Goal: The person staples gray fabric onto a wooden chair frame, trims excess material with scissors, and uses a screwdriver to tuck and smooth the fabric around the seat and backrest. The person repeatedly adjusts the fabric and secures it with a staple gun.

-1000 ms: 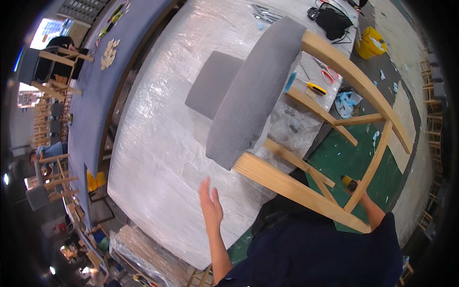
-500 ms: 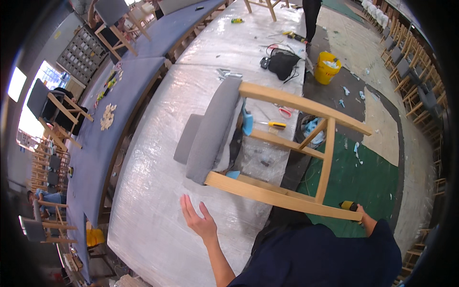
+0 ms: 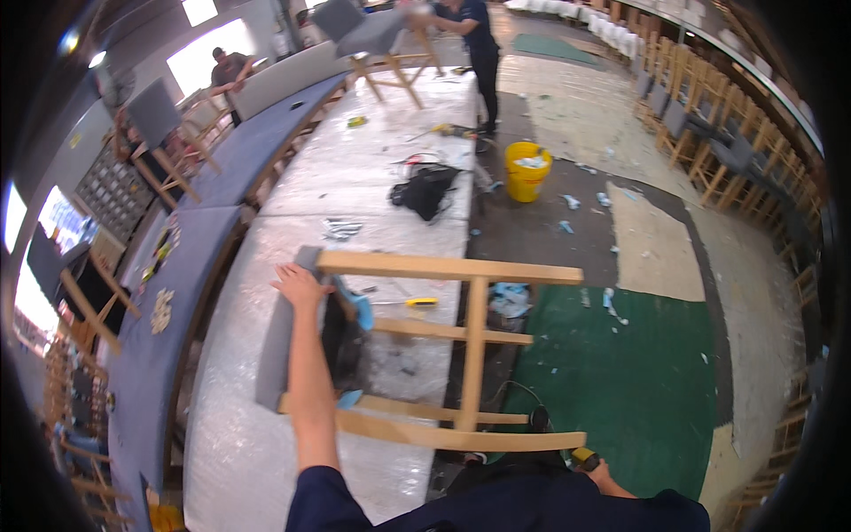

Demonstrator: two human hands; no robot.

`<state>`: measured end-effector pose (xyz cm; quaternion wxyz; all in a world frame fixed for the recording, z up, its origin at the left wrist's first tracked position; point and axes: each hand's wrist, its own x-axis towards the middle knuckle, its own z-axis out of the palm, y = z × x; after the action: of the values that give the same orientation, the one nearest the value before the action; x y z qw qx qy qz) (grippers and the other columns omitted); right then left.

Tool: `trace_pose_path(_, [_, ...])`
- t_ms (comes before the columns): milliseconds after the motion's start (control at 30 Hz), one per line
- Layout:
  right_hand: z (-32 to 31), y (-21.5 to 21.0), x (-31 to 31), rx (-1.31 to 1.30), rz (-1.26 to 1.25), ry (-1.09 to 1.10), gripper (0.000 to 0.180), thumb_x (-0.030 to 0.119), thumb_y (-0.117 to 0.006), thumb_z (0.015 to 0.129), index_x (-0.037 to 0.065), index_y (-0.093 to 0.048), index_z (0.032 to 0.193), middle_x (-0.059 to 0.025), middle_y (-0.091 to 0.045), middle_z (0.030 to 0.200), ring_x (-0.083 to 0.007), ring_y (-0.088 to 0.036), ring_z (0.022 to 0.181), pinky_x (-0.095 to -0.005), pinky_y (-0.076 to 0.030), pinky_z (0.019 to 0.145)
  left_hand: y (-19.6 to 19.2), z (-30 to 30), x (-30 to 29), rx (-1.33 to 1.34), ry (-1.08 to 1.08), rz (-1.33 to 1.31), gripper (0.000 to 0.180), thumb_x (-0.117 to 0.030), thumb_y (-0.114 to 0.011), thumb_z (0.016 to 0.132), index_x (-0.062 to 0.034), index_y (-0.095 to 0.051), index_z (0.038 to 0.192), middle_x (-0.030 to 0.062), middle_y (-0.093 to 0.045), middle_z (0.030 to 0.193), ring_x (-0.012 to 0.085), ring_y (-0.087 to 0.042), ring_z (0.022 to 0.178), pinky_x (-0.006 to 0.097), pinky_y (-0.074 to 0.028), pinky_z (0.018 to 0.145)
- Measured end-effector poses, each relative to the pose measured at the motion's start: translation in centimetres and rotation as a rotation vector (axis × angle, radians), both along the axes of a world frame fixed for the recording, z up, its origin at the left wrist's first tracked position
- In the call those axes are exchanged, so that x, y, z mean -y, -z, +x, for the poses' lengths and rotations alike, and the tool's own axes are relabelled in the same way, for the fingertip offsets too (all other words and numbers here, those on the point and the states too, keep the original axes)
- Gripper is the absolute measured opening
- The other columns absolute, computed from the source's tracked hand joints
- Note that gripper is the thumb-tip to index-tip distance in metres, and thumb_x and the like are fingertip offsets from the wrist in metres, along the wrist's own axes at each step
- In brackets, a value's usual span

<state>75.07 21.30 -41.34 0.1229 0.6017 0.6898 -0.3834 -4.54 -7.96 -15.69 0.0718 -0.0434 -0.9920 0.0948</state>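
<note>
A wooden chair [image 3: 476,355] with grey upholstery [image 3: 275,359] lies on its side, its legs pointing right past the table edge. My left hand [image 3: 300,285] rests on the grey padding beside the far leg, its fingers spread. Light blue material [image 3: 362,310] shows inside the seat frame. Low at the right, my right hand [image 3: 603,477] is closed round a yellow-and-black power tool [image 3: 584,457] near the end of the near leg; most of the tool is hidden.
Plastic film covers the table [image 3: 226,390]. On it lie a yellow-handled screwdriver [image 3: 420,303], metal pieces [image 3: 342,230] and a black bag [image 3: 427,191]. A yellow bucket [image 3: 527,177] stands right of the table. At the far end a person [image 3: 479,40] handles another chair [image 3: 372,40].
My left hand has moved from open air beside the chair onto its far padded edge. The view has shifted, bringing more of the far room in. My right hand still holds the tool.
</note>
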Motion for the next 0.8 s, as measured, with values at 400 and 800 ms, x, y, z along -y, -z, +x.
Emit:
trace_pose_path(400, [8.6, 5.3, -20.4, 0.338, -0.132, -0.206, 0.067, 0.050, -0.082, 0.071, -0.002, -0.066, 0.111, -0.0225, -0.069, 0.114, -0.0363, -0.066, 0.113, -0.0461, -0.054, 0.092, -0.4, 30.7, -6.2, -0.104, 0.030, 0.103, 0.097, -0.025, -0.079, 0.079, -0.0030, -0.025, 0.156, 0.0180, -0.024, 0.163, 0.0358, -0.019, 0.152, 0.062, -0.012, 0.120])
trace_pose_path(800, [-11.4, 8.6, -41.0, 0.315, -0.024, -0.110, 0.089, 0.045, -0.088, 0.063, -0.002, -0.056, 0.131, -0.0219, -0.061, 0.133, -0.0349, -0.061, 0.123, -0.0422, -0.049, 0.104, 7.0, 34.4, -1.9, -0.314, -0.645, 1.675, 0.053, -0.004, -0.062, 0.090, -0.0091, -0.037, 0.137, 0.0097, -0.054, 0.099, 0.0171, -0.058, 0.059, 0.034, -0.054, 0.045])
